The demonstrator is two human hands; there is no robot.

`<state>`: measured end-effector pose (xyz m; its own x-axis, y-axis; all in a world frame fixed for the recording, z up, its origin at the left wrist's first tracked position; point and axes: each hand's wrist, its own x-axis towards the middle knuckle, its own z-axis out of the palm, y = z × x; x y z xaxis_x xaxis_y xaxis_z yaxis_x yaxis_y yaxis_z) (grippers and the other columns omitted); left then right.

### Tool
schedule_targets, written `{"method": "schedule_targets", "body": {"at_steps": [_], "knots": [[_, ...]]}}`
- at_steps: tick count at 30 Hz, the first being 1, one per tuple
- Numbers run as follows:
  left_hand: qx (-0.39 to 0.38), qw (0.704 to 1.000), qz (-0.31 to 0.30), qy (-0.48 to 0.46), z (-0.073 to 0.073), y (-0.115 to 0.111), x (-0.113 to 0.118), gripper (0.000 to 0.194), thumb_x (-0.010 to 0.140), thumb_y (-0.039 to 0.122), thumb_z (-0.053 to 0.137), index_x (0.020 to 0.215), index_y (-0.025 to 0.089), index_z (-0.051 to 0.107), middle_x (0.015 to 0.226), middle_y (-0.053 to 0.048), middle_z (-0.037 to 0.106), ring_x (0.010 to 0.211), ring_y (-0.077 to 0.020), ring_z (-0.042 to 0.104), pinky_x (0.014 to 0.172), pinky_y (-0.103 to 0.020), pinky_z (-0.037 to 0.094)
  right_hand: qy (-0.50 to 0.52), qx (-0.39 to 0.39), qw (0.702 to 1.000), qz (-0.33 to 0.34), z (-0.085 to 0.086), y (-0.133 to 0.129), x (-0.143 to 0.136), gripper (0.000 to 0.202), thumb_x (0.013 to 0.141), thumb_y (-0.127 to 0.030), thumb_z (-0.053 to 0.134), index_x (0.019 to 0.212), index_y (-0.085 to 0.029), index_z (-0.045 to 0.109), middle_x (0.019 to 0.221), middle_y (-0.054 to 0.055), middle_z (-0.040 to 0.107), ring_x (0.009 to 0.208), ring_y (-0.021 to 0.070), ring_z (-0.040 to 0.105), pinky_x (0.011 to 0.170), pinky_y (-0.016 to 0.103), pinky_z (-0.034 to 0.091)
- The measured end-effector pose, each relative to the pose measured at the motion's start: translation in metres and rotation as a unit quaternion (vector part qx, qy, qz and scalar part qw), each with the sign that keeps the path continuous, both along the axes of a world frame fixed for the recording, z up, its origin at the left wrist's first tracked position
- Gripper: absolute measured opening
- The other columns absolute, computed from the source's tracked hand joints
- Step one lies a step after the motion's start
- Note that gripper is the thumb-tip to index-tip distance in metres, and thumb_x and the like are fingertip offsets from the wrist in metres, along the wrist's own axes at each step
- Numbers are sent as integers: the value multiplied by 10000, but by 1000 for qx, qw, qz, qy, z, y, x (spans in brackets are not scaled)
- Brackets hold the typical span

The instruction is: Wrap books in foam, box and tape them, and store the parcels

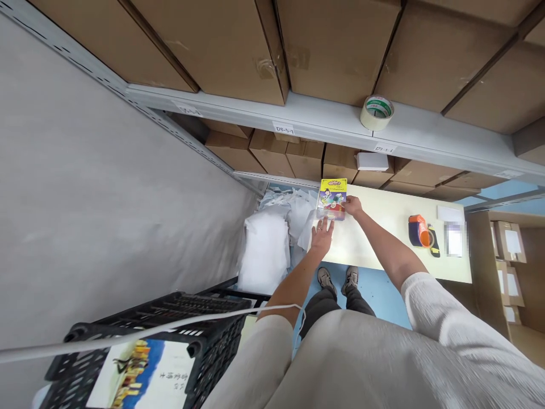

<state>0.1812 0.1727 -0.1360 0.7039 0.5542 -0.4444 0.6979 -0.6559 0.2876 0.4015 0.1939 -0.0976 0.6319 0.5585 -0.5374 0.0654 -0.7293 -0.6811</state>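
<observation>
A book point(332, 196), just left of the right hand point(352, 205), is pinched by it; the near edge is touched by the left hand point(322, 236), fingers spread.

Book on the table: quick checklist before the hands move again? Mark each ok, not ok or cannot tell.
1. Book cover faces up: ok.
2. Right hand at the book's right edge: ok.
3. Left hand at the book's near edge: ok.
4. Firm pinch by either hand: cannot tell, too small in view.
5. Book fully flat on the table: cannot tell from above.
6. Orange tape dispenser beside the book: not ok, it sits toward the table's right end.
</observation>
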Motion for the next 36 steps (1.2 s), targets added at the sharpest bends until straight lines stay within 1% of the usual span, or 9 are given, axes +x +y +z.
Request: {"method": "schedule_targets", "body": {"at_steps": [5, 11, 14, 17, 21, 26, 30, 32, 36], "knots": [[4, 1000, 10, -6, 3, 1, -1, 934, 988, 240, 613, 1794, 310, 148, 1869, -128, 65, 1706, -392, 185, 1329, -626, 278, -97, 64, 993, 30, 17, -14, -3, 288, 981, -316, 598, 1226, -246, 731, 1183, 46, 806, 1032, 226, 729, 880, 314, 585], [-5, 1000, 1, 9, 6, 5, 0, 887, 998, 270, 622, 1784, 296, 211, 1864, -152, 78, 1707, -396, 177, 1335, -627, 262, -235, 175, 955, 56, 57, -53, 6, 444, 1064, -406, 461, 1409, -229, 676, 1355, 102, 738, 1205, 279, 647, 1082, 405, 536], [-18, 1000, -1, 18, 10, 8, 0, 857, 1010, 259, 588, 1783, 267, 219, 1861, -166, 91, 1711, -391, 163, 1341, -621, 249, -244, 185, 951, 28, 74, -77, 17, 484, 1079, -448, 435, 1444, -220, 657, 1384, 123, 722, 1250, 285, 630, 1069, 402, 549], [-25, 999, -4, 36, 14, 10, 2, 859, 1016, 284, 597, 1784, 252, 214, 1863, -172, 68, 1717, -383, 137, 1348, -612, 222, -200, 193, 960, -17, 79, -102, 27, 500, 1072, -496, 455, 1434, -215, 654, 1366, 122, 741, 1232, 287, 663, 1025, 396, 579], [-21, 998, -11, 58, 22, 11, 7, 832, 1032, 313, 564, 1785, 247, 217, 1866, -157, 65, 1719, -385, 119, 1357, -625, 170, -44, 187, 977, -92, 61, -136, 24, 428, 984, -477, 608, 1286, -187, 697, 1192, 118, 809, 1108, 283, 745, 939, 390, 621], [2, 999, 0, 55, 31, 9, 16, 760, 1043, 301, 522, 1760, 198, 291, 1847, -197, 164, 1682, -404, 230, 1334, -599, 235, 96, 131, 974, -156, 23, -175, -5, 235, 887, -325, 680, 1082, -200, 716, 1031, 79, 834, 938, 246, 796, 904, 393, 640], [16, 1000, 6, -2, 40, -8, 24, 671, 1072, 288, 436, 1723, 147, 356, 1813, -214, 269, 1626, -388, 343, 1311, -551, 305, 85, 65, 986, -127, 1, -195, -17, 265, 916, -285, 632, 1149, -214, 736, 1111, 66, 831, 963, 229, 799, 852, 355, 644], [-1, 1000, -7, -29, 44, -26, 29, 671, 1091, 361, 431, 1726, 158, 349, 1800, -201, 309, 1606, -379, 382, 1285, -513, 364, 43, 24, 994, -96, -5, -200, -17, 304, 924, -273, 612, 1188, -220, 752, 1100, 53, 831, 969, 225, 793, 850, 335, 634], [-8, 996, -64, -55, 45, -65, 37, 861, 1000, 519, 649, 1736, 198, 339, 1833, -176, 229, 1659, -409, 282, 1319, -525, 317, -63, -4, 997, -46, -12, -210, -12, 333, 896, -225, 609, 1174, -209, 791, 1164, 74, 812, 1070, 240, 759, 978, 324, 587]]}}
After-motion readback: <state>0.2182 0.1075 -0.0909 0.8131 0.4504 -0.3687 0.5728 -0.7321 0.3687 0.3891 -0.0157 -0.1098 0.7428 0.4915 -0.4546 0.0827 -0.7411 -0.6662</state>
